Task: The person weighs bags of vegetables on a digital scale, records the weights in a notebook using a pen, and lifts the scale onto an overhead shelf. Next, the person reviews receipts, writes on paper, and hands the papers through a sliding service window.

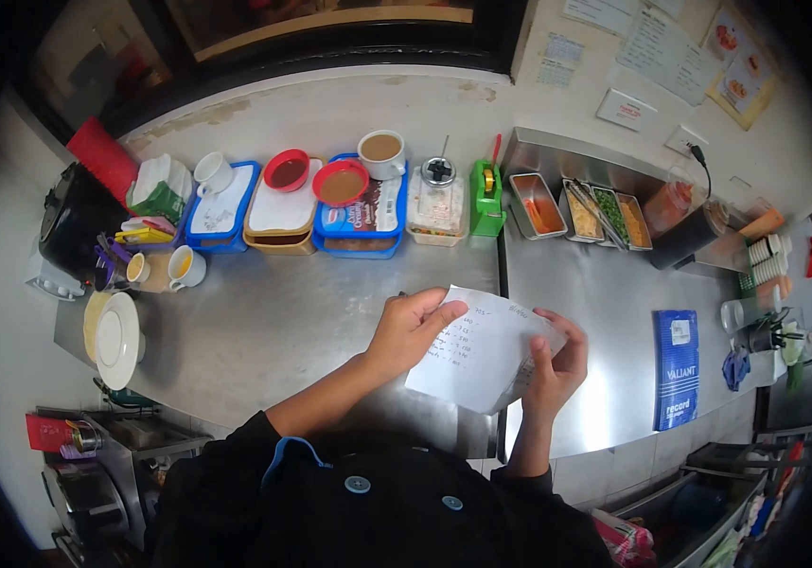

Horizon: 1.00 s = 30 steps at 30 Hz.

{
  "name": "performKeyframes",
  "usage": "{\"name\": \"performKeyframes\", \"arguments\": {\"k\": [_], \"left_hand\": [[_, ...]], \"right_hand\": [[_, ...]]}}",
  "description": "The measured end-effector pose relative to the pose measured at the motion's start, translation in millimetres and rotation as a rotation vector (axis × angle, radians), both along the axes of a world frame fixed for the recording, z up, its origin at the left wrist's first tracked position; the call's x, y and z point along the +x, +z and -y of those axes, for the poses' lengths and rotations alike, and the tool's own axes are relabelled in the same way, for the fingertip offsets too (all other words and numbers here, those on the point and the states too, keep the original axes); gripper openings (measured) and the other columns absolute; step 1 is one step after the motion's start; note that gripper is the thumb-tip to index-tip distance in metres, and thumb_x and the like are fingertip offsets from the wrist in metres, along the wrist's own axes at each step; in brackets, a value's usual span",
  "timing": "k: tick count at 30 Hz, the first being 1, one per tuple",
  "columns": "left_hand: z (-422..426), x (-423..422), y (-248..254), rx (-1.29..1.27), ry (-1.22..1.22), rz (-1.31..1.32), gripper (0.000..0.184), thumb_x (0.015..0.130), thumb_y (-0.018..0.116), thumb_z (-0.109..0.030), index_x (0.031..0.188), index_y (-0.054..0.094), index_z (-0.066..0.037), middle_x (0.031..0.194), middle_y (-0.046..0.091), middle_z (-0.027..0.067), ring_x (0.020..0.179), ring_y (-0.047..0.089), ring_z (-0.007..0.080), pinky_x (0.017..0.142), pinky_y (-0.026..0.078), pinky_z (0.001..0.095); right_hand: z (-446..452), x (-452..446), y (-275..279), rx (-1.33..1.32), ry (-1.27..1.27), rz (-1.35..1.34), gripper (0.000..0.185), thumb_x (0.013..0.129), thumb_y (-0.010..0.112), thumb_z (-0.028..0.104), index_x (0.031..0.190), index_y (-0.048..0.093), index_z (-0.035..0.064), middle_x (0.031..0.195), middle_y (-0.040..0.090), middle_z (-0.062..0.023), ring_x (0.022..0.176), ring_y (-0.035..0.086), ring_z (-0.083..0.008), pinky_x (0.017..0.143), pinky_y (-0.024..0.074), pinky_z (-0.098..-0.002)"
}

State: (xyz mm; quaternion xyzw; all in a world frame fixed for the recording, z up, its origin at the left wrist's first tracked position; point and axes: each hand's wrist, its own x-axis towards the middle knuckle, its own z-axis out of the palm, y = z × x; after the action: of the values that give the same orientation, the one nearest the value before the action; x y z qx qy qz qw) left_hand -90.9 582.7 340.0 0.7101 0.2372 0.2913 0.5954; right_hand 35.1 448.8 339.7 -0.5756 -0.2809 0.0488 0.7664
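A white sheet of paper with a handwritten list is held up over the steel counter, tilted towards me. My left hand pinches its upper left edge between thumb and fingers; a dark tip, perhaps of a pen, pokes out by the index finger. My right hand grips the paper's right side, thumb in front and fingers behind. Farther right on the counter lies a blue record book, touched by neither hand.
Along the wall stand lidded tubs, red bowls, mugs and a green tape dispenser. Metal trays of chopped food sit back right. White plates are at the left edge, near a black cooker.
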Motion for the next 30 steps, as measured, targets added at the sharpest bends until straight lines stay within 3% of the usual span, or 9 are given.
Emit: {"name": "performKeyframes", "arguments": {"k": [4, 6, 8, 10, 15, 17, 21, 26, 30], "left_hand": [[-3.3, 33.6, -10.3, 0.016, -0.013, -0.040, 0.028, 0.091, 0.057, -0.020, 0.074, 0.052, 0.001, 0.055, 0.046, 0.0009, 0.055, 0.040, 0.0031, 0.047, 0.036, 0.0238], [-12.7, 57.4, -24.3, 0.060, -0.030, -0.074, 0.027, 0.091, 0.057, -0.021, 0.076, 0.055, 0.002, 0.055, 0.048, 0.0014, 0.054, 0.043, 0.0034, 0.048, 0.038, 0.0238], [-41.5, 95.5, -35.8, -0.373, 0.073, 0.114, 0.026, 0.091, 0.056, -0.023, 0.083, 0.061, 0.001, 0.056, 0.055, 0.0041, 0.054, 0.053, 0.0071, 0.051, 0.043, 0.0256], [-110.6, 128.3, -58.1, 0.153, -0.004, -0.245, 0.031, 0.092, 0.053, -0.029, 0.090, 0.066, -0.001, 0.075, 0.065, 0.0069, 0.060, 0.060, 0.0161, 0.053, 0.045, 0.0280], [-162.4, 208.9, -86.4, 0.728, 0.089, -0.825, 0.036, 0.081, 0.063, -0.032, 0.104, 0.065, -0.004, 0.109, 0.059, 0.0194, 0.103, 0.054, 0.0316, 0.088, 0.041, 0.0399], [-164.3, 224.7, -85.7, 0.541, 0.144, -1.003, 0.048, 0.075, 0.067, -0.039, 0.106, 0.064, -0.002, 0.120, 0.054, 0.0204, 0.118, 0.044, 0.0342, 0.098, 0.033, 0.0410], [-180.9, 235.8, -93.8, 0.306, 0.118, -1.110, 0.063, 0.067, 0.072, -0.047, 0.108, 0.062, 0.000, 0.121, 0.055, 0.0196, 0.117, 0.046, 0.0345, 0.098, 0.032, 0.0414], [-230.8, 255.8, -161.8, -0.148, 0.120, -0.706, 0.071, 0.060, 0.078, -0.047, 0.112, 0.060, -0.002, 0.116, 0.059, 0.0171, 0.112, 0.050, 0.0347, 0.096, 0.034, 0.0405], [-173.7, 225.8, -103.4, -0.012, 0.107, -0.779, 0.070, 0.059, 0.080, -0.044, 0.111, 0.060, -0.002, 0.116, 0.059, 0.0162, 0.113, 0.048, 0.0329, 0.093, 0.038, 0.0400]], "right_hand": [[12.8, 31.8, -7.8, 0.030, 0.267, -0.384, 0.023, 0.076, 0.073, 0.011, 0.090, 0.065, -0.0060, 0.097, 0.063, -0.0117, 0.084, 0.059, -0.0152, 0.074, 0.0459, -0.0244], [18.3, 47.6, -29.9, -0.262, 0.213, -0.518, 0.026, 0.074, 0.075, 0.011, 0.091, 0.066, -0.0070, 0.087, 0.066, -0.0099, 0.077, 0.060, -0.0147, 0.071, 0.0457, -0.0246], [22.1, 60.2, -34.5, -0.261, 0.096, -0.482, 0.026, 0.074, 0.075, 0.011, 0.091, 0.067, -0.0066, 0.082, 0.066, -0.0090, 0.074, 0.059, -0.0141, 0.070, 0.0452, -0.0245], [27.4, 68.4, -35.8, -0.267, -0.022, -0.444, 0.026, 0.073, 0.075, 0.011, 0.090, 0.067, -0.0063, 0.078, 0.066, -0.0081, 0.071, 0.059, -0.0135, 0.070, 0.0447, -0.0243], [36.2, 71.1, -35.0, -0.230, -0.058, -0.394, 0.025, 0.073, 0.076, 0.012, 0.089, 0.067, -0.0057, 0.080, 0.066, -0.0083, 0.071, 0.057, -0.0128, 0.069, 0.0441, -0.0248], [41.3, 69.3, -35.0, -0.214, -0.063, -0.393, 0.026, 0.073, 0.076, 0.012, 0.089, 0.067, -0.0058, 0.080, 0.066, -0.0084, 0.071, 0.057, -0.0129, 0.068, 0.0440, -0.0248], [47.7, 66.8, -38.6, -0.214, -0.083, -0.417, 0.026, 0.073, 0.076, 0.011, 0.090, 0.067, -0.0057, 0.079, 0.066, -0.0084, 0.071, 0.057, -0.0128, 0.068, 0.0440, -0.0249], [46.9, 65.2, -38.7, -0.200, -0.069, -0.426, 0.025, 0.073, 0.075, 0.010, 0.090, 0.067, -0.0058, 0.079, 0.066, -0.0085, 0.071, 0.057, -0.0124, 0.068, 0.0439, -0.0245], [43.5, 63.7, -43.1, -0.192, -0.047, -0.438, 0.023, 0.074, 0.075, 0.010, 0.090, 0.067, -0.0054, 0.079, 0.066, -0.0080, 0.070, 0.057, -0.0117, 0.067, 0.0439, -0.0239]]}}
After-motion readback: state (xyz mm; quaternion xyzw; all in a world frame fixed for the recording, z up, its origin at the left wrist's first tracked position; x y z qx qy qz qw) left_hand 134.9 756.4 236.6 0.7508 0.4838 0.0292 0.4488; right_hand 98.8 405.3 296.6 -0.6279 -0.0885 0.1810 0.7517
